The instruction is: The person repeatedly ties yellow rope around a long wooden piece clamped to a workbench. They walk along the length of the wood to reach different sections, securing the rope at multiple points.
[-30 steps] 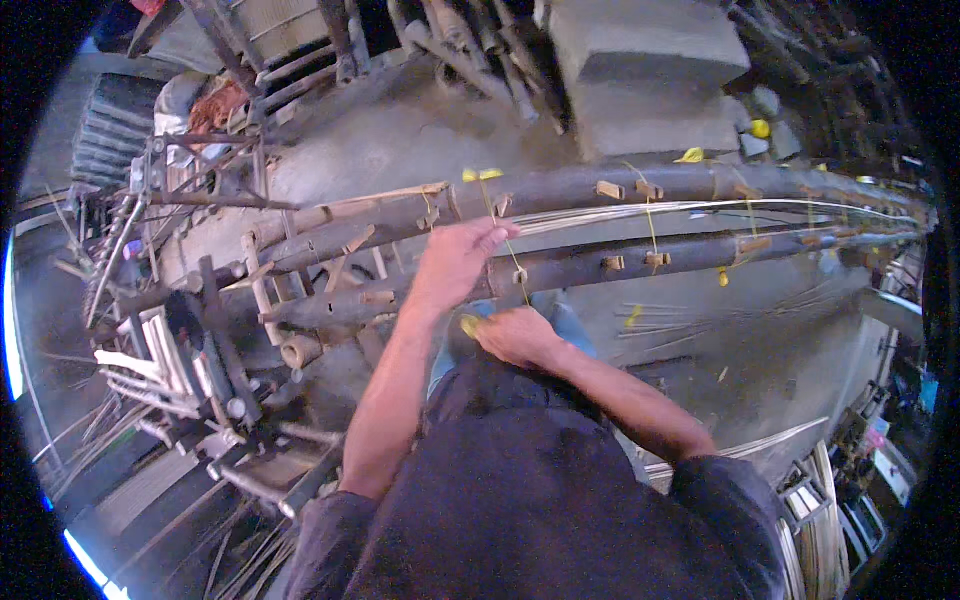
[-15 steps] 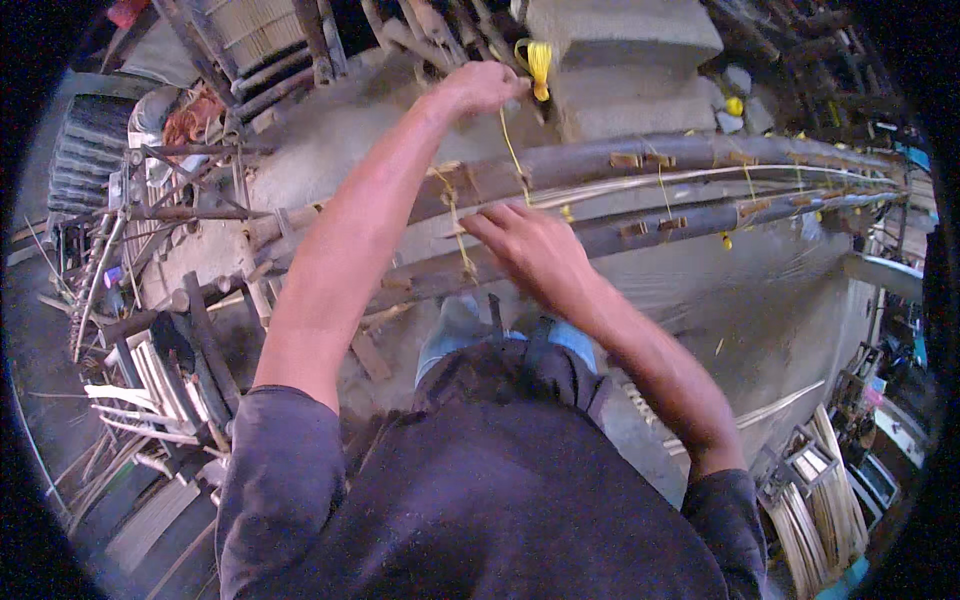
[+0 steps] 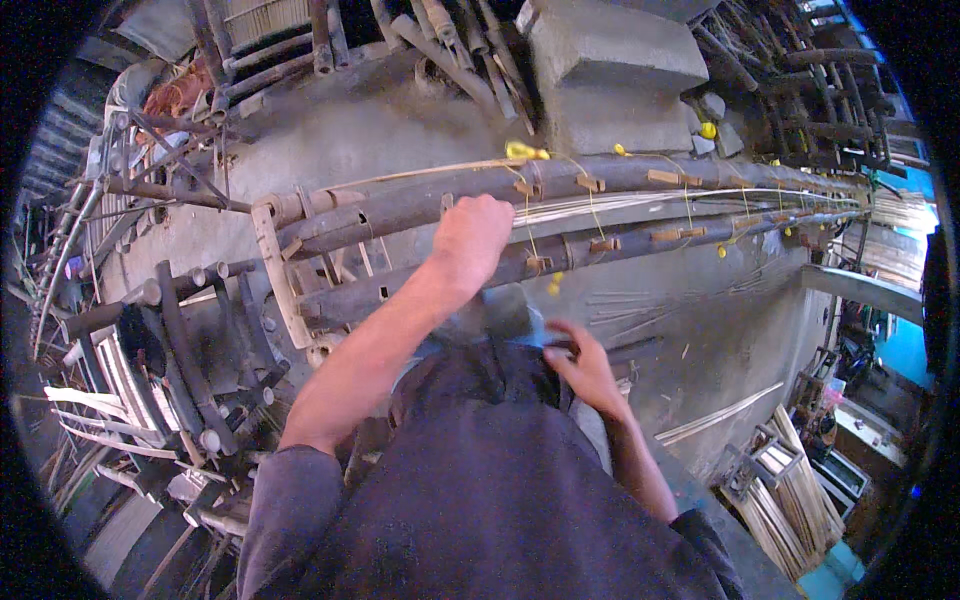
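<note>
Head view, pale strips: a thin bundle of what look like split-bamboo strips [image 3: 560, 212] is laid lengthwise between the far pole [image 3: 400, 211] and the near pole [image 3: 345, 303], and is crossed by yellow cords.
Left hand: the hand [image 3: 475, 235] is held knuckles up at the near-left end of the strips; its fingers are bent inward, but whether they are clamped on strips or cord cannot be told.
Right hand: the hand [image 3: 587, 370] is held low by the blue trousers [image 3: 420, 345]; its fingers are loosely curled, thumb apart, and nothing is seen in them.
Strip handling: lightness and springiness along the length are judged likely, with splitting possible under a sharp bend; the bundle would best be gripped near its end, beside a cord crossing.
Yellow cord bundle: this small hank [image 3: 525, 151] is hung just beyond the far pole; softness and easy tangling are to be expected.
Hidden parts: the strips' left ends are covered by the left hand, their far ends are lost among the receding poles, and the right fingertips are blurred.
</note>
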